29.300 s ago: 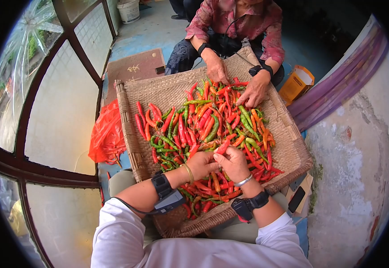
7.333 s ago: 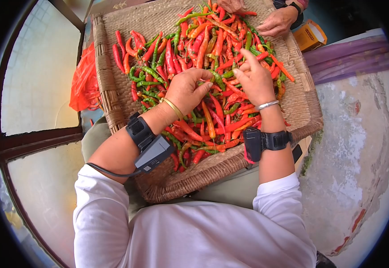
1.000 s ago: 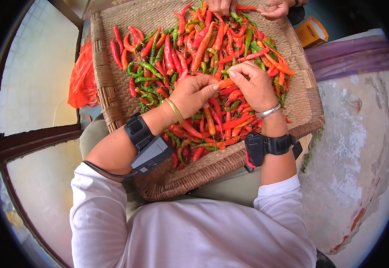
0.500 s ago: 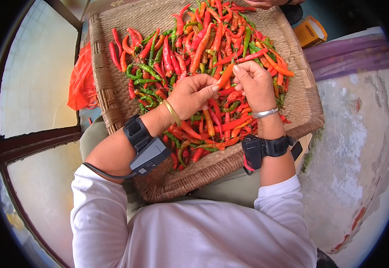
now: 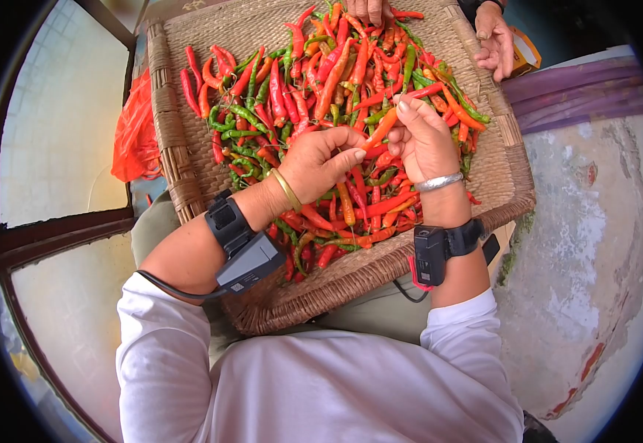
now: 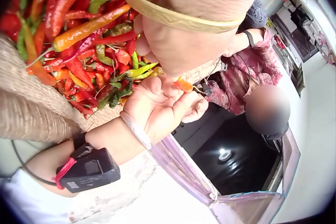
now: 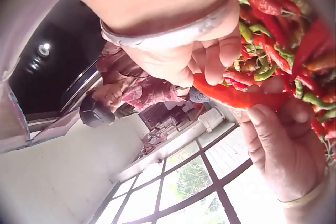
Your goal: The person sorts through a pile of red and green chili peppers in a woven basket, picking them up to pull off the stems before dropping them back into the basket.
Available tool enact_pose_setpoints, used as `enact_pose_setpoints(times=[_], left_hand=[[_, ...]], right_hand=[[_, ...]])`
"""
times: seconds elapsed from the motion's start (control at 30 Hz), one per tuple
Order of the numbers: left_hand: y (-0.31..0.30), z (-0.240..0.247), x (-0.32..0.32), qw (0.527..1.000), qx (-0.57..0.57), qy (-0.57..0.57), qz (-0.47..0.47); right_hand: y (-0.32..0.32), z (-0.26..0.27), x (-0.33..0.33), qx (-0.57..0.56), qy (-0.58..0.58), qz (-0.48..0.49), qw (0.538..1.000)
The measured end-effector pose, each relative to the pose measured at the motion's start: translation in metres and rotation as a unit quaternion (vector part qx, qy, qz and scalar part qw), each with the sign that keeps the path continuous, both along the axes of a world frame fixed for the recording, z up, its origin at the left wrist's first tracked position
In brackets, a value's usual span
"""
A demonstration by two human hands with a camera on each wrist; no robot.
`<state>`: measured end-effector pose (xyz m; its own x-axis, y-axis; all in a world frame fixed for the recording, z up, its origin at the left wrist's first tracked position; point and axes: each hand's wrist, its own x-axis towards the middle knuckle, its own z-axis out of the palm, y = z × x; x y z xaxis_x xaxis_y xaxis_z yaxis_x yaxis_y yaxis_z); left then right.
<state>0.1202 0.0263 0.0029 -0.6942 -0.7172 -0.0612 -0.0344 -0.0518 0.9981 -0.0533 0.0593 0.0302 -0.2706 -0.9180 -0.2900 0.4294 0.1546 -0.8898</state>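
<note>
"So, where's the orange chilli (image 5: 382, 129) sitting?"

"Between the two hands, above the heap of chillies (image 5: 281, 103). The left hand (image 5: 318, 164) pinches its lower end between thumb and fingers, and the right hand (image 5: 428, 144) grips the upper end, thumb laid against it."

"Neither hand free, then. Which way does it point?"

"On a slant. Seen from the head, its long axis climbs from the left hand, away from the body, and over to the right hand. In the left wrist view a thin stalk shows at the right fingers; the other end is hidden in the left hand's grasp."

"And underneath?"

"A woven tray (image 5: 218, 29) with a raised, bound rim, spread with red, green and orange chillies. Another person's hand (image 5: 495, 40) hangs by the far right edge, fingers loose."

"What about the room?"

"Frosted window panes (image 5: 67, 111) on the left, with a red plastic bag (image 5: 137, 133) beside the tray. On the right, a purple cloth (image 5: 583, 96) and a patchy, flaking wall (image 5: 572, 221)."
</note>
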Motion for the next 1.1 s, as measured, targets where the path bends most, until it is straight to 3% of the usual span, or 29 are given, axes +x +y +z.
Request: enact_pose_setpoints(times=[0.13,0.2,0.33,0.4,0.5,0.57,0.63,0.73,0.8,0.87,0.93,0.97,1.0,1.03,1.07,1.1], left_hand=[[0.001,-0.003,0.0,0.999,0.023,-0.016,-0.018],[0.001,-0.003,0.0,0.999,0.012,-0.022,-0.025],[0.0,-0.002,0.0,0.998,0.052,-0.011,-0.024],[-0.004,-0.001,0.001,0.997,0.078,-0.003,-0.026],[-0.007,-0.001,0.002,0.991,0.13,0.017,-0.027],[-0.005,0.001,-0.001,0.989,0.124,0.027,0.079],[-0.005,-0.001,-0.001,0.99,0.111,0.008,0.092],[-0.005,-0.003,0.0,0.993,0.083,-0.028,0.078],[-0.003,-0.005,0.0,0.995,0.068,-0.046,0.05],[0.0,-0.005,0.0,0.998,0.048,-0.042,0.02],[0.001,-0.005,-0.001,0.998,0.044,-0.04,0.024],[0.0,-0.007,-0.001,0.998,0.046,-0.043,0.025],[-0.001,-0.008,-0.001,0.997,0.048,-0.047,0.025],[-0.001,-0.009,-0.001,0.997,0.048,-0.047,0.024],[-0.001,-0.009,0.0,0.998,0.046,-0.05,0.016],[-0.002,-0.009,0.0,0.998,0.043,-0.052,0.009]], right_hand=[[0.001,0.0,-0.006,0.012,-0.054,0.041,0.998],[0.0,0.004,-0.008,0.025,0.034,0.041,0.998],[-0.001,0.008,-0.014,0.024,0.074,0.062,0.995],[0.0,0.008,-0.017,0.016,-0.07,0.095,0.993],[0.0,0.007,-0.015,0.018,-0.112,0.098,0.989],[-0.002,0.009,-0.014,0.024,-0.083,0.067,0.994],[-0.005,0.008,-0.015,0.029,-0.055,0.035,0.997],[-0.011,0.005,-0.023,-0.065,-0.056,0.023,0.996],[-0.015,0.006,-0.023,-0.174,-0.123,-0.012,0.977],[-0.017,0.012,-0.019,-0.18,-0.102,-0.032,0.978],[-0.019,0.014,-0.014,-0.148,0.001,-0.047,0.988],[-0.019,0.011,-0.015,-0.087,0.147,-0.05,0.984],[-0.018,0.005,-0.018,-0.087,0.146,-0.051,0.984],[-0.015,-0.001,-0.023,-0.017,0.326,0.049,0.944],[-0.014,-0.004,-0.026,0.054,0.489,0.147,0.858],[-0.013,-0.003,-0.023,0.054,0.49,0.146,0.858]])
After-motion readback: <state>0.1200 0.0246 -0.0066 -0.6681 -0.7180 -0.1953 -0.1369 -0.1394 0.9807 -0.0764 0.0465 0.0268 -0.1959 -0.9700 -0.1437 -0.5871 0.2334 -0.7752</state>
